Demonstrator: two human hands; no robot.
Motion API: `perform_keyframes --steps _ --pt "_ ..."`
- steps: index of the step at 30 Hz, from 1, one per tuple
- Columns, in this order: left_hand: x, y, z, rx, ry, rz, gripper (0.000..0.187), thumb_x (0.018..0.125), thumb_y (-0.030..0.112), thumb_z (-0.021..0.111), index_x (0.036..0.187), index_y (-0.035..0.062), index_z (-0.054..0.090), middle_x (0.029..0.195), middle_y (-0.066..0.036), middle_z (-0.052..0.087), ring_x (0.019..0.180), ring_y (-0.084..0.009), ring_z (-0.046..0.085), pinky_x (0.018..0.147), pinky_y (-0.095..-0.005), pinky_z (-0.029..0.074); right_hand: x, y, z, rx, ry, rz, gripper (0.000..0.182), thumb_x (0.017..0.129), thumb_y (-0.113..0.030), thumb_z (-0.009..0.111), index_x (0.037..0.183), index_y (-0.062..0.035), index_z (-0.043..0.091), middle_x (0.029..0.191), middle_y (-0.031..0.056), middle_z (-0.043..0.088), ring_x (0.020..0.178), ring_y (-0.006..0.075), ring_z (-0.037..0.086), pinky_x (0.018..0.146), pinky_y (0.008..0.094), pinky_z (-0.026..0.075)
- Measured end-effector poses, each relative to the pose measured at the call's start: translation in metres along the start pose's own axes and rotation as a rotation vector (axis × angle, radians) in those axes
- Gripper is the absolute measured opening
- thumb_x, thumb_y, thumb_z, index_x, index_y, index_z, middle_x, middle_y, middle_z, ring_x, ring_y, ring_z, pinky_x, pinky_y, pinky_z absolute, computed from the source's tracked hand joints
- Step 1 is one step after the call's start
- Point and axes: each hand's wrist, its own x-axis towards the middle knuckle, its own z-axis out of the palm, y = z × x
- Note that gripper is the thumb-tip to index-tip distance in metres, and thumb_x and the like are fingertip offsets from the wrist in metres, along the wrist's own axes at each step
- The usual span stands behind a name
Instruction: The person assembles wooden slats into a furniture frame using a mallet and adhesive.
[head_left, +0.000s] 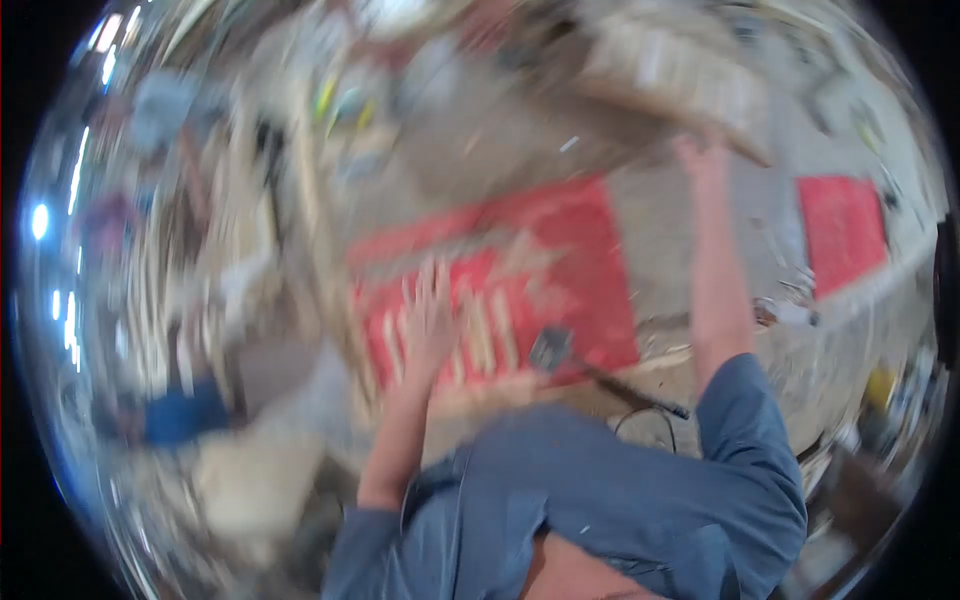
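A: Where do we have our hands?

B: Our left hand (430,320) is wide, palm down with its fingers extended, over the pale wooden strips (478,335). We can't tell whether it presses on them or hovers (the whole view is smeared).

A: And where do those strips lie?

B: Side by side on the large red sheet (590,250), towards its near left part, on the counter (655,215).

A: What about our right hand (705,150)?

B: We have that arm stretched forward, with the hand at the near edge of the pale slatted stack (680,80). The blur hides whether its fingers grip anything, so we cannot tell.

A: What else is near us?

B: A tool with a grey head (551,349) over the red sheet, its dark handle slanting towards us on the right. Beside the handle's end we see a looped black cable (650,416). Further right lies a smaller red sheet (842,235).
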Motion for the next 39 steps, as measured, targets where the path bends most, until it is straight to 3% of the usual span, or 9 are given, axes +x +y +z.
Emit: perform_keyframes --steps 1,6,9,11,15,21,28,33,39 --pt "-0.022 -0.03 0.01 -0.062 0.015 -0.199 0.078 0.092 0.041 0.066 0.152 0.0004 0.037 0.155 -0.026 0.038 0.144 -0.0405 0.037 0.121 -0.0545 0.024 -0.001 0.0 0.022 0.574 0.214 0.423 0.028 0.099 -0.023 0.061 0.115 -0.0005 0.059 0.103 0.0113 0.062 0.091 0.0222 0.064 0.088 0.038 0.054" --pt "-0.171 -0.136 0.094 -0.215 0.049 -0.807 0.089 0.097 0.052 0.055 0.155 -0.0076 0.025 0.16 -0.03 0.026 0.147 -0.0463 0.027 0.122 -0.0536 0.022 -0.246 0.029 0.113 -0.094 -0.671 0.037 0.014 0.097 -0.017 0.064 0.088 -0.0071 0.06 0.078 0.0028 0.063 0.074 0.0143 0.06 0.069 0.0294 0.049" --pt "-0.181 -0.111 0.106 -0.238 -0.122 -0.931 0.094 0.098 0.061 0.046 0.156 -0.0089 0.019 0.165 -0.03 0.013 0.154 -0.0447 0.01 0.123 -0.0562 0.013 -0.392 0.07 0.131 -0.621 -1.165 0.386 0.083 0.093 -0.041 0.067 0.149 0.0119 0.035 0.129 0.031 0.062 0.121 0.0395 0.062 0.104 0.0469 0.047" --pt "-0.179 -0.086 0.116 -0.394 -0.057 -0.913 0.093 0.099 0.061 0.045 0.158 -0.005 0.017 0.165 -0.029 0.009 0.155 -0.0436 0.003 0.124 -0.0561 0.009 -0.447 0.098 0.137 -0.823 -1.085 -0.07 0.105 0.089 -0.057 0.067 0.157 0.0057 0.018 0.157 0.041 0.022 0.149 0.0547 0.015 0.122 0.0544 0.019" --pt "-0.187 -0.038 0.106 -0.814 -0.084 -0.798 0.079 0.099 0.045 0.052 0.157 -0.0028 0.025 0.165 -0.029 0.014 0.155 -0.0414 0.01 0.125 -0.0505 0.013 -0.481 0.133 0.176 -0.992 -0.835 -0.012 0.128 0.078 -0.069 0.072 0.16 -0.0019 0.002 0.157 0.0453 -0.007 0.147 0.0596 -0.01 0.117 0.07 0.01" --pt "-0.176 -0.213 0.025 -0.956 0.603 -0.72 0.033 0.095 0.018 0.064 0.122 -0.0005 0.065 0.128 -0.017 0.062 0.127 -0.0273 0.056 0.109 -0.0407 0.043 -0.525 0.108 0.254 -1.341 -0.767 -0.114 0.13 0.067 -0.056 0.085 0.162 -0.0098 0.01 0.161 0.0383 0.007 0.15 0.0544 0.009 0.118 0.0657 0.016" --pt "-0.109 -0.609 -0.049 -1.433 1.008 -1.159 0.065 0.088 0.028 0.077 0.139 -0.0006 0.048 0.11 -0.011 0.061 0.092 -0.0201 0.06 0.081 -0.0399 0.051 -0.556 0.103 0.286 -1.438 -0.687 -0.139 0.13 0.059 -0.033 0.09 0.161 -0.0114 0.012 0.151 0.0307 0.031 0.138 0.0503 0.034 0.109 0.0632 0.036" --pt "-0.071 -0.66 -0.063 -1.605 0.85 -1.383 0.044 0.082 0.024 0.083 0.115 0.0115 0.056 0.095 -0.007 0.065 0.08 -0.0157 0.064 0.061 -0.0359 0.051 -0.579 0.117 0.304 -1.409 -0.71 0.043 0.13 0.047 -0.034 0.094 0.152 -0.0104 0.021 0.146 0.0282 0.034 0.137 0.0506 0.033 0.109 0.0666 0.035" --pt "-0.089 -0.651 -0.073 -1.813 0.911 -1.017 0.047 0.086 0.011 0.076 0.125 0.0114 0.051 0.104 -0.008 0.066 0.084 -0.0199 0.067 0.065 -0.0421 0.058 -0.584 0.101 0.315 -1.452 -0.702 -0.018 0.121 0.044 -0.034 0.095 0.143 -0.0054 0.032 0.134 0.0258 0.041 0.126 0.0469 0.042 0.099 0.0632 0.044"
